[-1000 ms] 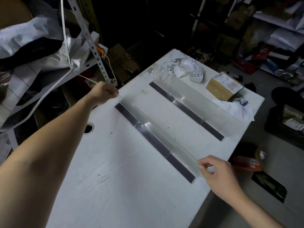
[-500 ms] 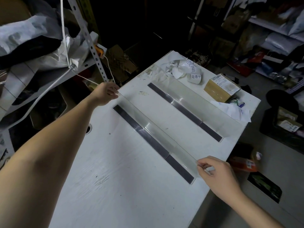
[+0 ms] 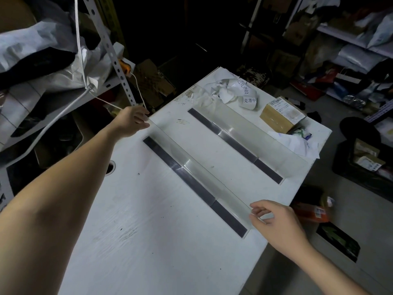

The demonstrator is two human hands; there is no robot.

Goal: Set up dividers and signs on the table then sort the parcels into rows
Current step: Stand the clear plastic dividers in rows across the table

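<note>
**Clear divider (image 3: 202,173) held at both ends across the white surface (image 3: 148,241)**

Nearest, the right hand (image 3: 274,220) reaches in from the lower right, thumb and forefinger lightly pinching the divider's near end at the surface's edge. The divider stands upright on its dark base strip (image 3: 191,184), its long axis running diagonally away to the far left. There the left hand (image 3: 131,120), arm outstretched, pinches the far end. A second divider (image 3: 255,135) stands parallel beyond.

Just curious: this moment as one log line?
near divider | left hand pinches far end | right hand pinches near end | second divider stands beyond
</note>
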